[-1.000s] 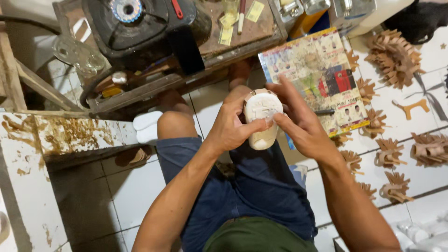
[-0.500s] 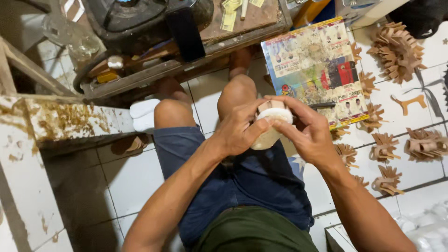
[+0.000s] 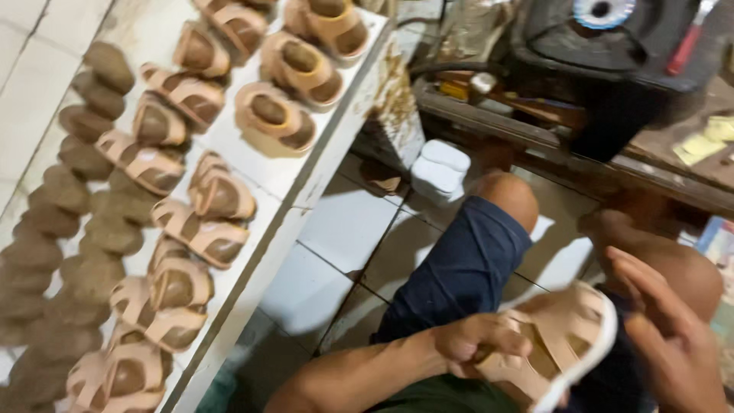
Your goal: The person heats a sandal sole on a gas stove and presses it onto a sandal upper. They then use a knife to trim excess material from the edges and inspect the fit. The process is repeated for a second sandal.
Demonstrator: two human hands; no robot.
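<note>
Down at the lower right of the head view, a small tan sandal (image 3: 562,344) with a white sole edge sits over the person's lap, above the dark blue shorts (image 3: 459,268). The left hand (image 3: 478,344) is closed on its strap end, fingers curled over the upper; the right hand (image 3: 673,336) lies against the far side with fingers spread, so it braces the sole more than it clamps it. Judging by its size and thin straps, the sandal should be light and somewhat flexible, the straps soft and easy to bend, the sole edge firmer; the sole rim looks like the safest place to take hold, since pulling on the straps could distort them. On the white bench (image 3: 306,176) to the left stand rows of similar tan sandals on brown lasts (image 3: 202,229), with bare brown lasts (image 3: 61,199) further left, well apart from the hands. A white block-shaped package or foam piece (image 3: 440,164) rests on the tiled floor (image 3: 344,229) beside the bench. A colourful printed sheet edge (image 3: 719,237) shows at the far right, and small yellow paper slips (image 3: 703,141) lie on a wooden surface beside a black machine (image 3: 612,53).
</note>
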